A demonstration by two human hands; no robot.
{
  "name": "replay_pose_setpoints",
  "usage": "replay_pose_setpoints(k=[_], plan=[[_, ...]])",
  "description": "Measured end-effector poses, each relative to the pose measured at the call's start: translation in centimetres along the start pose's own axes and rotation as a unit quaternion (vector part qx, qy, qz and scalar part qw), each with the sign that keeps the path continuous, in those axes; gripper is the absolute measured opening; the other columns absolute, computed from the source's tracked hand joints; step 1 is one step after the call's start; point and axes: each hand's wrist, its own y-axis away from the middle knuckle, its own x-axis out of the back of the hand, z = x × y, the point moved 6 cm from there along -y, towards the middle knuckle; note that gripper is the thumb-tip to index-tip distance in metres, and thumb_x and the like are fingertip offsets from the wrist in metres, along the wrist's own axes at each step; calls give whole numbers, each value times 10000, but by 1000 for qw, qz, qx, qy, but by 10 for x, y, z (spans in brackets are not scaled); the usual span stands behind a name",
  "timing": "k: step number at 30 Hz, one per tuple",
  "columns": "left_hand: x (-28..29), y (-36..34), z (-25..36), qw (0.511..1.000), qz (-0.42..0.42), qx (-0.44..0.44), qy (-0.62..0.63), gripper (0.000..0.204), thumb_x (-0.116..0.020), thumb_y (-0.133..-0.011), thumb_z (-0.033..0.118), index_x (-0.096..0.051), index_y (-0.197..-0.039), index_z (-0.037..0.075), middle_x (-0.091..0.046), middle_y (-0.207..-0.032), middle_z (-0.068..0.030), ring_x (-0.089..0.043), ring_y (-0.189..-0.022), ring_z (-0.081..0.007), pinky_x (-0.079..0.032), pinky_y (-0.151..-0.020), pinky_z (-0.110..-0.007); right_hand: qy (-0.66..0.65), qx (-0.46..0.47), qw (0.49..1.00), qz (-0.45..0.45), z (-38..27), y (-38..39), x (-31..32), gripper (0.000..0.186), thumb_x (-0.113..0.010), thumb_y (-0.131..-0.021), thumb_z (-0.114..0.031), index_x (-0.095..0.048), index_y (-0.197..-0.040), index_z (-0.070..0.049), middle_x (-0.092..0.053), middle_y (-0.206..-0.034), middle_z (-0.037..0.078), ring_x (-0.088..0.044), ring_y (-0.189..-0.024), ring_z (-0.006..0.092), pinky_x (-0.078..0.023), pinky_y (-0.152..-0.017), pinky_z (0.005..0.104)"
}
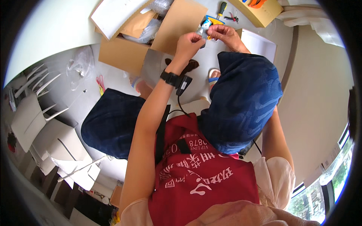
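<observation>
I see the left hand (189,43) with its fingertips pinched on a small grey piece (204,36), which sits between the two hands, near a blue-and-white item (206,25). The right hand (225,34) is just beside it, thumb and forefinger drawn together, though I can't tell whether they grip anything. Beyond them I see a screwdriver (222,9), and to the left an open cardboard box (122,54).

Pale floor (110,67), open cardboard box (120,55), 1 screwdriver (222,9), clear bag (83,67)
</observation>
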Motion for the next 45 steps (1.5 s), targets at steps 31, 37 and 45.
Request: replay_pose_setpoints(k=[31, 37, 45], plan=[[-18, 32, 68, 955, 113, -259, -90, 430, -756, -880, 288, -641, -1170, -7, -675, -1073, -180, -662, -973, -319, -520, -859, -377, 217, 47, 959, 175, -63, 51, 75, 147, -771, -897, -156, -694, -939, -37, -703, -807, 2, -638, -752, 71, -510, -705, 232], [-46, 17, 109, 921, 59, -354, -147, 497, -799, -834, 303, -631, -1170, -23, -704, -967, -157, -689, -911, -250, -534, -840, -354, 215, 111, 968, 67, -105, 54, 34, 129, -642, -848, 15, -705, -959, -2, -718, -869, -10, -622, -803, 52, -508, -774, 238], [-43, 17, 103, 926, 48, -314, -206, 359, -777, -853, 290, -652, -921, -40, -684, -759, -138, -620, -652, -198, -489, -631, -361, 122, 130, 980, 82, -92, 55, 47, 98, -677, -868, 37, -688, -950, -15, -690, -861, -19, -633, -798, 72, -519, -774, 247]])
